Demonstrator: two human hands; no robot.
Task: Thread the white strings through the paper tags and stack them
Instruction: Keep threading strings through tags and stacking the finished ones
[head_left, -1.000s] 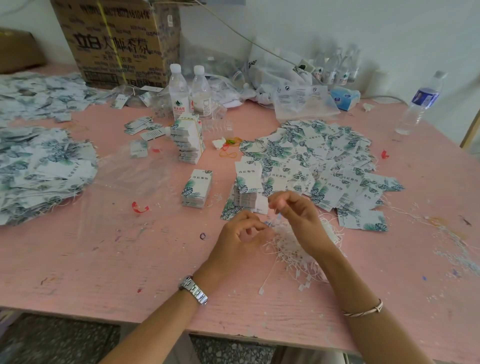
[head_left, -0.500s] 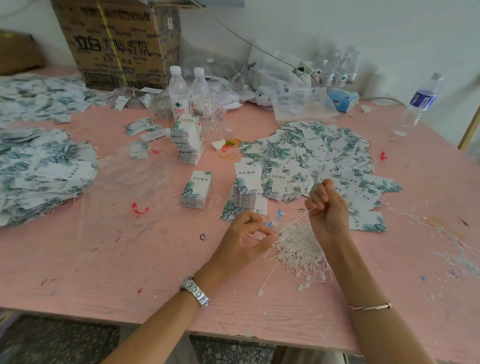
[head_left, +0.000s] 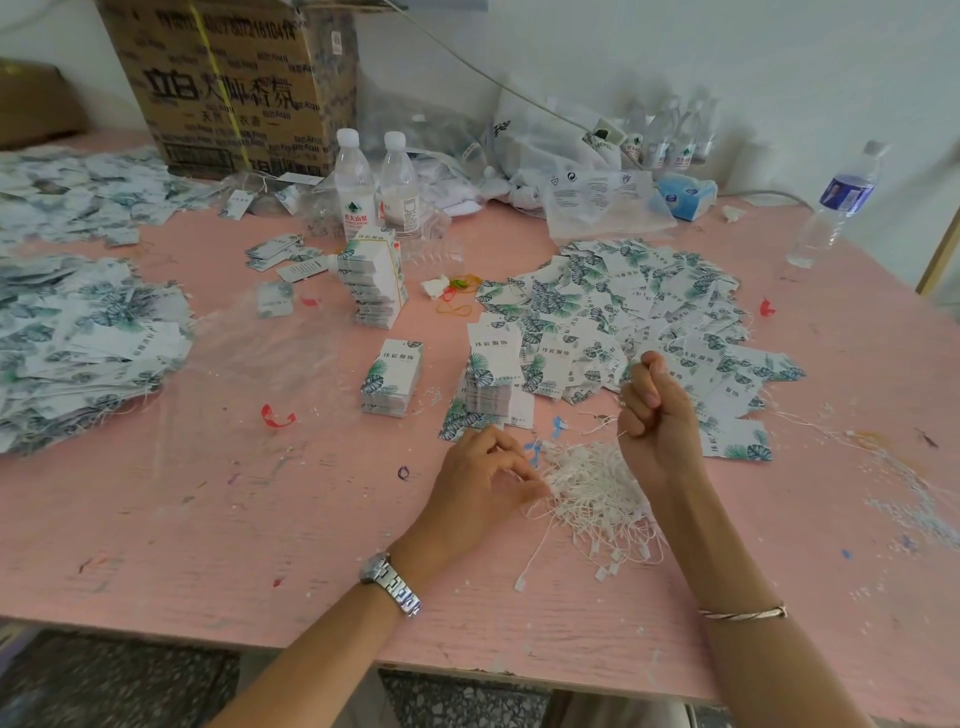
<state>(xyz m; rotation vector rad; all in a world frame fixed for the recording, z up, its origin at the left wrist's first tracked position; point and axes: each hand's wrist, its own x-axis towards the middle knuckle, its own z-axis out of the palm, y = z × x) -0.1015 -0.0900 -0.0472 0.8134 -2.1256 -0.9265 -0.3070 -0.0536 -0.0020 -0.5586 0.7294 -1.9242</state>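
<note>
Item: pile of white strings (head_left: 592, 488), near the table's (head_left: 208, 519) front edge, between both hands. Right hand (head_left: 657, 415): raised over the pile's far-right side, fingers clenched on a single strand (head_left: 597, 423) trailing leftwards. Left hand (head_left: 483, 483): curled fingertips at the pile's left edge; grasp not discernible. Tag stack (head_left: 491, 384): just beyond the pile, nearer the left hand, long axis toward the far edge.

On the table (head_left: 208, 519) the strings (head_left: 587, 488) lie before the loose tags (head_left: 623, 296); a stack (head_left: 392, 379) sits left (bags (head_left: 597, 202), seemingly, behind).
</note>
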